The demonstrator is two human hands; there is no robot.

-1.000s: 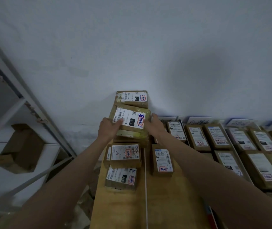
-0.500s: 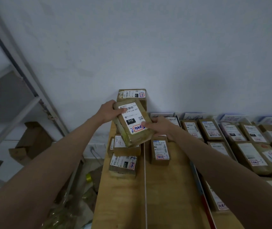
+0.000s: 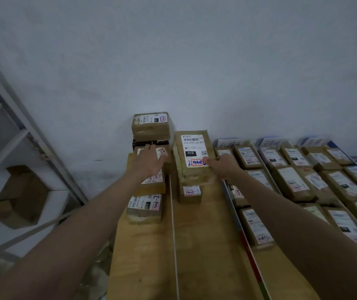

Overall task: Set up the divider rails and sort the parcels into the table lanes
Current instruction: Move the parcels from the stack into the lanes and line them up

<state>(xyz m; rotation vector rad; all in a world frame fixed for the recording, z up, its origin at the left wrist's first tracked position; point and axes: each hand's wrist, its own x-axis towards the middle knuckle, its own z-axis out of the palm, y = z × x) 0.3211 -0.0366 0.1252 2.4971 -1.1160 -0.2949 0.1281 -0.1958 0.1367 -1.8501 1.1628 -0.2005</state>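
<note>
At the far left a grey metal shelf frame [image 3: 21,126] leans across the view, with an open cardboard carton [image 3: 25,195] behind it. The wooden table [image 3: 143,256] starts beside that, and a thin white divider rail [image 3: 174,230] splits its left part into lanes. In the leftmost lane a labelled box marked 7 [image 3: 144,207] lies nearest the camera, another box [image 3: 153,182] sits beyond it, and a tall box [image 3: 151,126] stands against the wall. The left hand [image 3: 149,162] reaches flat over that middle box, fingers straight and spread, gripping nothing. In the next lane, right of the rail, the big parcel labelled 010 [image 3: 192,155] rests on top of a smaller box marked 5 [image 3: 190,192], its long side pointing at the wall. The right hand [image 3: 223,164] lies at the parcel's near right corner, thumb on the label and fingers against the side; whether it is pinching or only touching I cannot tell. A second rail with red and green markings [image 3: 247,241] runs on the right of this lane, and past it rows of labelled parcels [image 3: 292,180] fill the remaining lanes to the right edge.
</note>
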